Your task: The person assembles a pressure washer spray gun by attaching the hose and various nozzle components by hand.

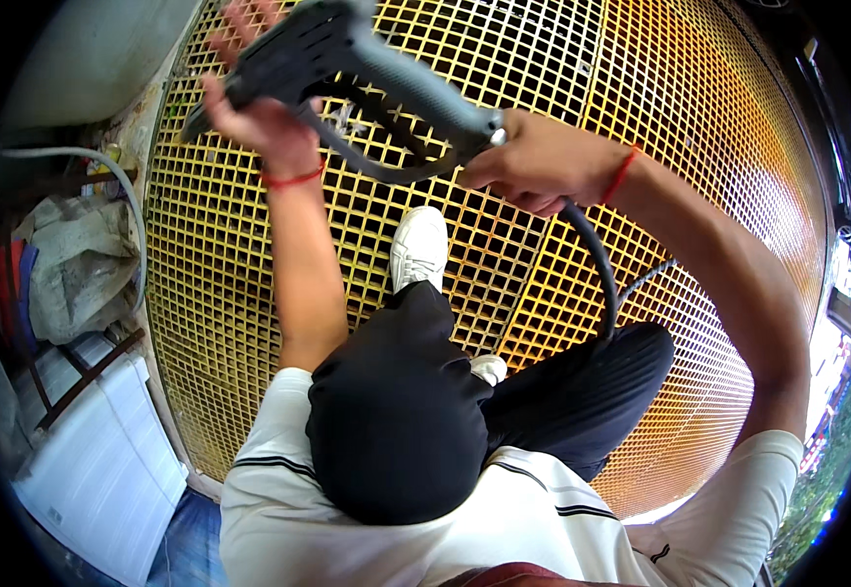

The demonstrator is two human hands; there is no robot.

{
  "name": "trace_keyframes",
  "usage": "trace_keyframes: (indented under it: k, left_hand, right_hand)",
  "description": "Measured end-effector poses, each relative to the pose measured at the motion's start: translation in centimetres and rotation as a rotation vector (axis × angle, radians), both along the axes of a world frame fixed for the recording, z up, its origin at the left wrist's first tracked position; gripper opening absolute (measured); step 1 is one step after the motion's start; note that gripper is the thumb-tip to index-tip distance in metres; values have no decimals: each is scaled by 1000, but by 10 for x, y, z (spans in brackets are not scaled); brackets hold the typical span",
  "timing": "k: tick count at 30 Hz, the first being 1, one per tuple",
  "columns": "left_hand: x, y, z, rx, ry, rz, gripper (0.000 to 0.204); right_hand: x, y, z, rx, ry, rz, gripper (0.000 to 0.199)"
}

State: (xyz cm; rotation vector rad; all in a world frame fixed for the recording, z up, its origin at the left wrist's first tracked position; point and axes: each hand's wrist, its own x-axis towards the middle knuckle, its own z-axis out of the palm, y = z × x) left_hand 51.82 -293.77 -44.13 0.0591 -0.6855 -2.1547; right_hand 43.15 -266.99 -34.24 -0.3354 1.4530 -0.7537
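Observation:
A grey and black pressure washer spray gun [411,86] slants across the upper middle, its nozzle end toward the upper left. My right hand [533,161] is closed round the lower end of its grip, by the metal fitting. A black hose [598,264] hangs from below that hand and passes down by my right knee. My left hand [274,127] is behind the front of the gun, fingers spread and stretched upward. The gun hides part of its palm, so I cannot tell how firmly they touch. A red string circles each wrist.
Yellow grating [220,293] forms the floor under my white shoe [419,245]. Along the left stand a crumpled grey sack [78,264], a pale hose [137,210], a rusty metal frame [88,377] and a white ribbed panel [102,470]. A dark vehicle [841,147] edges the far right.

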Motion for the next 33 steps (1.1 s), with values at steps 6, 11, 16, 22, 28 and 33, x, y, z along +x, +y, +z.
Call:
trace_keyframes:
  k: [6,11,16,22,28,33]
  left_hand:
    - [64,-60,78,-288,180,126,25]
    - [42,0,121,-364,-261,426,32]
    - [-3,2,135,-665,-528,397,46]
    - [-41,32,152,-477,258,-265,59]
    - [-34,10,137,-801,84,-612,64]
    - [-77,18,22,-981,-957,-292,68]
  right_hand:
    - [44,-41,-10,-199,312,206,32]
    - [42,-43,-42,-255,355,16,24]
    - [66,-37,-56,-287,225,-110,23]
    - [80,13,-5,-370,-239,-308,16]
    - [87,22,-5,-266,-89,-308,30]
    - [104,-3,-99,2,93,-414,33]
